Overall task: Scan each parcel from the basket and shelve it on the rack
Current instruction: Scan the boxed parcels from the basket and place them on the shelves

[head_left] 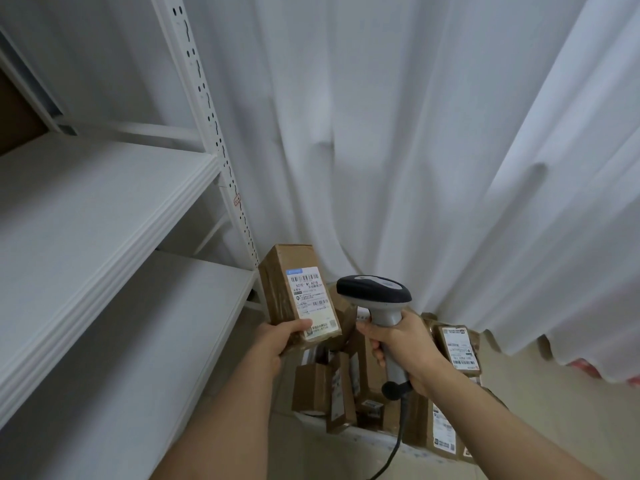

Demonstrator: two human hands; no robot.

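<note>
- Parcel point(298, 294): a brown cardboard box, held up on end by the left hand point(273, 344), just above the basket and right beside the lower shelf corner of the rack point(104, 216).
- The grip is at the parcel's bottom end: thumb laid across the lower part of the white label point(313, 303), the other fingers wrapped behind, so those can't be seen.
- The label is turned toward the camera; barcodes and some print can be made out, most of the small text can't.
- Scanner point(375, 296) is gripped by its grey handle in the right hand point(403, 344), fingers curled fully round it. Its dark head sits just right of the parcel, close to the label edge, not touching as far as can be told.
- Which way the scan window faces can't really be judged, only the top of the head is shown.
- The scanner's cable point(398, 441) hangs down from the handle base and is cut off at the bottom edge.
- Basket point(367, 433): mostly hidden under both arms and the pile of boxes point(332, 386) inside; only a pale bit of rim is seen.
- One more labelled box point(457, 348) is partly covered by the right wrist.
- White curtain point(381, 133) is hung behind everything; something reddish peeks out under its hem at far right, too blurry to identify.
</note>
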